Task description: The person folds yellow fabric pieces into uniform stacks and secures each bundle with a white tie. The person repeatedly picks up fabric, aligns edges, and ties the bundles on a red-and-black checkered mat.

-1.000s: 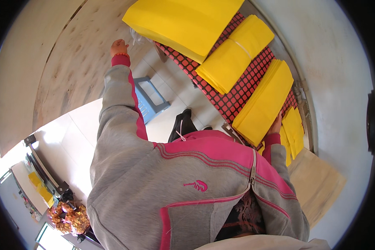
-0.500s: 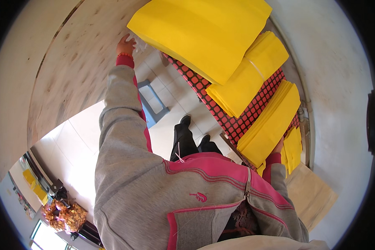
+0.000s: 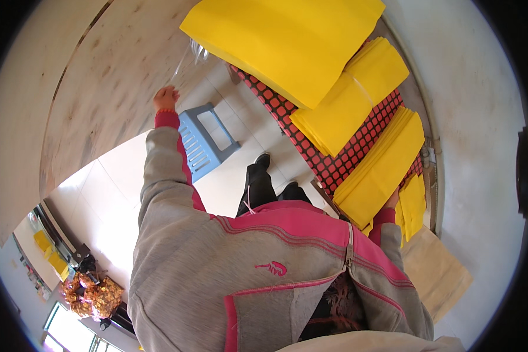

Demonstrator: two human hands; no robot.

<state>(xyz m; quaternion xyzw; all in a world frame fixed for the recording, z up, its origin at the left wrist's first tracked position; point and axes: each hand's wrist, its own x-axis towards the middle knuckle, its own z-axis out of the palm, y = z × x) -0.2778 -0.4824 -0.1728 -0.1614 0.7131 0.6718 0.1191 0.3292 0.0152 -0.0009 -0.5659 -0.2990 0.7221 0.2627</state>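
My left hand (image 3: 166, 98) is closed, with the arm stretched forward, beside the light wooden panel. A thin clear plastic strand (image 3: 182, 63) runs from it up to a loose tangle of clear strips (image 3: 199, 50) at the edge of the large yellow stack (image 3: 281, 47). My right hand (image 3: 392, 200) is at the near end of a folded bundle of yellow sheets (image 3: 381, 167), gripping it from the right side, with its fingers mostly hidden beneath. Beyond lies another folded yellow bundle (image 3: 340, 117) with a pale band (image 3: 362, 88) around it.
The bundles lie on a table with a red and black patterned cover (image 3: 264, 97). More yellow pieces (image 3: 412, 202) hang at its near right corner. A blue plastic stool (image 3: 202, 144) stands on the tiled floor. The wooden panel (image 3: 100, 88) fills the left; a white wall (image 3: 475, 146) is at right.
My left hand has drawn back toward me from the large yellow stack and closed, with the clear strand trailing from it. My right hand stays at its bundle.
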